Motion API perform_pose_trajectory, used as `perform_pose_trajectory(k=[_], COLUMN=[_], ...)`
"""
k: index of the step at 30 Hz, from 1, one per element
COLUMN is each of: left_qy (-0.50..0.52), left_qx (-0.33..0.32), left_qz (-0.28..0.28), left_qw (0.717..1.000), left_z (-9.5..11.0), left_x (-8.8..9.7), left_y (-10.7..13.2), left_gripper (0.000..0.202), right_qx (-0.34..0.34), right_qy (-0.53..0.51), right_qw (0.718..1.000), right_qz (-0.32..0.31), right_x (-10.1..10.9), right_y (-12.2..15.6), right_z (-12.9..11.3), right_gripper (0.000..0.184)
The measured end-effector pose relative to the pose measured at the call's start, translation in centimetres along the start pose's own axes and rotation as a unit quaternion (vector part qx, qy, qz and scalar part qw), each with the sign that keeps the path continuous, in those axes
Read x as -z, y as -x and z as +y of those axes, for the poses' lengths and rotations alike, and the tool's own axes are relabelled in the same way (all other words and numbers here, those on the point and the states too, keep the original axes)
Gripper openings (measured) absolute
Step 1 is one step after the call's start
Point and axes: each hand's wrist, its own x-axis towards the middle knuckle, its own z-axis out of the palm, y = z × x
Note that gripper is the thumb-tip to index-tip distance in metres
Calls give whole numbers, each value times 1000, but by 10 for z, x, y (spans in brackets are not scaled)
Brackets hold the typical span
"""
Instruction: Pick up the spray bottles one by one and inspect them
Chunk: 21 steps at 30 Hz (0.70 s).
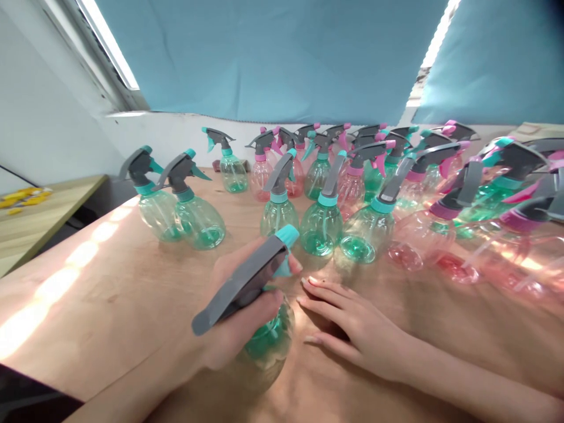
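Observation:
My left hand [238, 320] is wrapped round the neck of a green spray bottle [275, 346], just under its grey head with a turquoise nozzle. The bottle is near the front middle of the table; whether its base touches the wood I cannot tell. To its right, my right hand [359, 326] lies on the table with fingers stretched out and holds nothing. Beyond the hands stand more green bottles, among them a middle one [321, 226] and one to its right [368, 235].
Two green spray bottles [200, 220] stand close together at the left. Several pink [418, 235] and green ones crowd the back and right of the wooden table [110, 294]. Yellow pieces [26, 197] lie on a side table at far left. A blue curtain [264, 59] hangs behind.

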Motion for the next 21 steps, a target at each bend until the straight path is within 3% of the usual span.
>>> perform_pose_trajectory(k=[4, 9, 21], left_qy=[-16, -50, -24], left_qx=[24, 44, 61], left_qz=[51, 98, 96], left_qw=[998, 993, 993], left_z=[3, 8, 4], left_x=[-5, -9, -9], left_y=[2, 2, 4], left_gripper=[31, 32, 31], right_qx=[1, 1, 0], right_qy=[-8, -12, -13], right_qw=[1000, 1000, 1000], right_qz=[13, 11, 14], right_x=[-2, -2, -2], right_y=[1, 1, 0], right_z=[1, 2, 0], right_gripper=[48, 48, 47])
